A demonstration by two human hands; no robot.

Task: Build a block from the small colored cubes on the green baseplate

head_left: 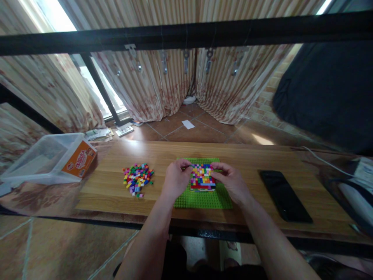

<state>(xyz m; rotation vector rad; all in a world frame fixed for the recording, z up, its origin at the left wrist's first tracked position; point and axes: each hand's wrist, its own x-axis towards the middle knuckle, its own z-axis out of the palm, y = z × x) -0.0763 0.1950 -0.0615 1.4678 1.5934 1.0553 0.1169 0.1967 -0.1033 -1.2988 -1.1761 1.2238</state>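
A multicoloured block of small building bricks (202, 179) stands on a green studded baseplate (182, 200) in the middle of the wooden board. At its left side, my left hand (177, 177) has its fingers curled, with thumb and index finger at the block's upper left edge. My right hand (233, 182) is bent around the opposite side, thumb and index finger touching the upper right edge. The fingers hide part of both edges, and any single brick between them is too small to make out. Left of my left hand lies a pile of loose bricks (139, 178).
A black phone (285, 196) lies on the wooden board (113, 155) at the right. Beyond its left end sits a clear plastic box (37, 159) with an orange label. A dark metal bar (186, 35) crosses above, in front of striped curtains (151, 85). A white cable (323, 159) runs at the right.
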